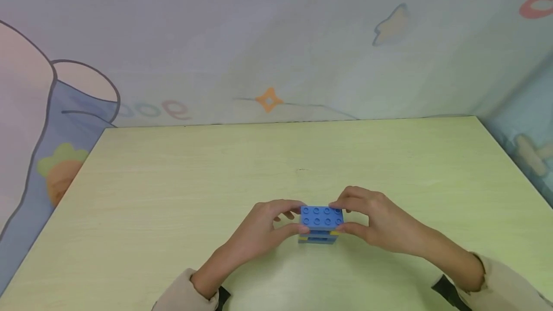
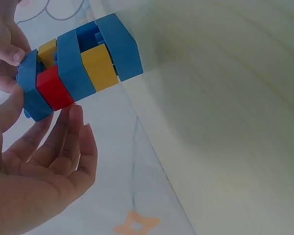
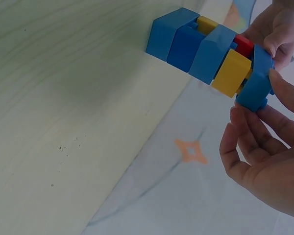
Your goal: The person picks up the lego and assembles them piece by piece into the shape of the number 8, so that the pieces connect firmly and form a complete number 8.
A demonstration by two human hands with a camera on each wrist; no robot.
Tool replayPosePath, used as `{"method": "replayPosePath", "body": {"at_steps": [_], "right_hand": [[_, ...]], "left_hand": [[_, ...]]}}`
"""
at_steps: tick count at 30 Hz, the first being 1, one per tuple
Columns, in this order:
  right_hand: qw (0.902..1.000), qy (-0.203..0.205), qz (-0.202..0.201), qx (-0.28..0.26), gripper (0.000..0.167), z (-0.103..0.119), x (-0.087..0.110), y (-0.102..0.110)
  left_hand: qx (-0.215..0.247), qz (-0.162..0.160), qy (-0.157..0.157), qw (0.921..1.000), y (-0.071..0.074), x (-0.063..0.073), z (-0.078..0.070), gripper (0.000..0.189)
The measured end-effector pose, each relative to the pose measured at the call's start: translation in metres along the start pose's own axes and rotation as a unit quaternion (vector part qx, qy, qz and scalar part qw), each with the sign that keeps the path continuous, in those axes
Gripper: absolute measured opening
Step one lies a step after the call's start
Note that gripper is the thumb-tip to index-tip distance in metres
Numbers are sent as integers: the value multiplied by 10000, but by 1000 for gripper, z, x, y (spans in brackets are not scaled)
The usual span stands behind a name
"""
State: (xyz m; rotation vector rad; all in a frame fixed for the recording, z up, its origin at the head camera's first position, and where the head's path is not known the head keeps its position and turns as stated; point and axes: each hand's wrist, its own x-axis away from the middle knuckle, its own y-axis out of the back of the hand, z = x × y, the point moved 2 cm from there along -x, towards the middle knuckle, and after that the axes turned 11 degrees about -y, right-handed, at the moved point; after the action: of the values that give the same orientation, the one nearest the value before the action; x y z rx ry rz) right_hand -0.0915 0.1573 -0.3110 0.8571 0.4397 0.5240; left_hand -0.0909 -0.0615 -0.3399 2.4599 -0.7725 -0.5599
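A tower of toy building bricks stands on the table, with a wide blue brick as its top layer, studs up. My left hand pinches the left end of that top brick between thumb and fingers. At the other end, my right hand pinches it the same way. Under the top brick, the left wrist view shows a red brick, then a wide blue brick, a yellow brick and the bottom blue brick. Another yellow brick shows under the top one in the right wrist view.
The pale wooden table reaches back to a printed cloth backdrop. Its left and right edges slant outward toward the front. Both forearms, in beige sleeves, come in from the front edge.
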Motion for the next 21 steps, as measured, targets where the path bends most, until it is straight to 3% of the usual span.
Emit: {"method": "replayPosePath", "body": {"at_steps": [21], "right_hand": [[9988, 95, -324, -360, 31, -13, 1, -5]], "left_hand": [[-195, 104, 75, 9997, 0, -2, -2, 34]]}}
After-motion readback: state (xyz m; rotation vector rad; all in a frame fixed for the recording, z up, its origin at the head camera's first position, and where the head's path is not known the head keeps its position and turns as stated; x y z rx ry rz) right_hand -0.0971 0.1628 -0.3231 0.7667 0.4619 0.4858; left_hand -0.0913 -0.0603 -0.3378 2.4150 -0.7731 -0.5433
